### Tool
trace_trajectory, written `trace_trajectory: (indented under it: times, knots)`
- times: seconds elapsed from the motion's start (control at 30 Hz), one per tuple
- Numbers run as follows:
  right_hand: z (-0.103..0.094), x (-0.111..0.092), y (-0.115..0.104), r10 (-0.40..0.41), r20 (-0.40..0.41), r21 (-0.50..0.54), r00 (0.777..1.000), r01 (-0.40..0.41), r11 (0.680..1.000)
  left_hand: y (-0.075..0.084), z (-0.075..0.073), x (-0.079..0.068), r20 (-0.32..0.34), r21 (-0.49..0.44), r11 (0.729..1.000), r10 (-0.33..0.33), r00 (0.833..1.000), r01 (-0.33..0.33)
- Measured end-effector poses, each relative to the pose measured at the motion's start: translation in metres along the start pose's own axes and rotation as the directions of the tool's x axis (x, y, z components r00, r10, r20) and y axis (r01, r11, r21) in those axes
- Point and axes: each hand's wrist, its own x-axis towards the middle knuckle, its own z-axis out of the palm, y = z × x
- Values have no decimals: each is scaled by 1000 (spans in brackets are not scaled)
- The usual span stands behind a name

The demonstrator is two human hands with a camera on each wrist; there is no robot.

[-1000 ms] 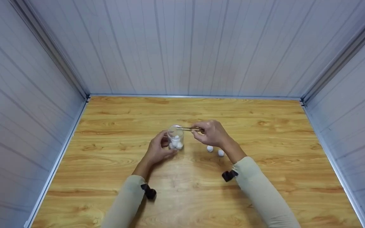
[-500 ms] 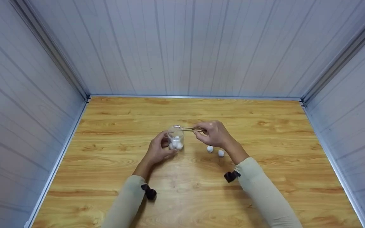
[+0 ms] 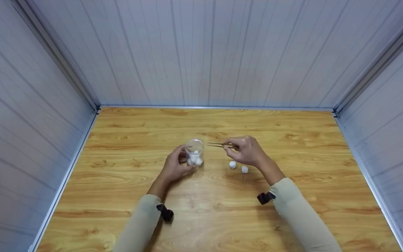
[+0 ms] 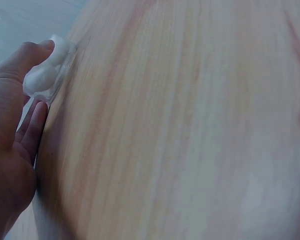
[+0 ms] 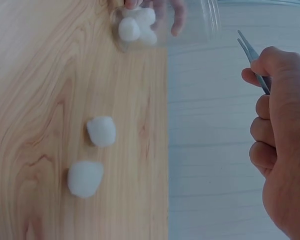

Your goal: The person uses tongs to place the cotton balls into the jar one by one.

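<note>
My left hand holds a clear jar upright on the table, thumb and fingers around its lower part. Several white cotton balls lie in the bottom of the jar. To the right of its mouth, my right hand pinches metal tweezers between thumb and forefinger. The tweezer tips are slightly apart with nothing between them, a short way from the rim. Below the right hand, two loose cotton balls, a nearer one and one closer to the jar, rest on the wood.
The wood-grain table is bounded by a pale back panel and side panels on the left and right. Each sleeve carries a small black wrist camera, one on the left and one on the right.
My right hand and the tweezers have drawn away to the right, the tips leaving the jar's mouth. The left hand, the jar and the two loose cotton balls have stayed in place.
</note>
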Motion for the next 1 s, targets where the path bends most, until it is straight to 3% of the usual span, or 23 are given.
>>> trace_trajectory:
  times: [0.27,1.0]
  knots:
    - [-6,-17,9,28,-16,-4,999,-28,1000,0,-1,0,18,0,1000,-4,1000,4]
    - [-36,-46,39,83,50,-91,995,-78,993,1,-1,1,7,11,1000,-8,1000,8]
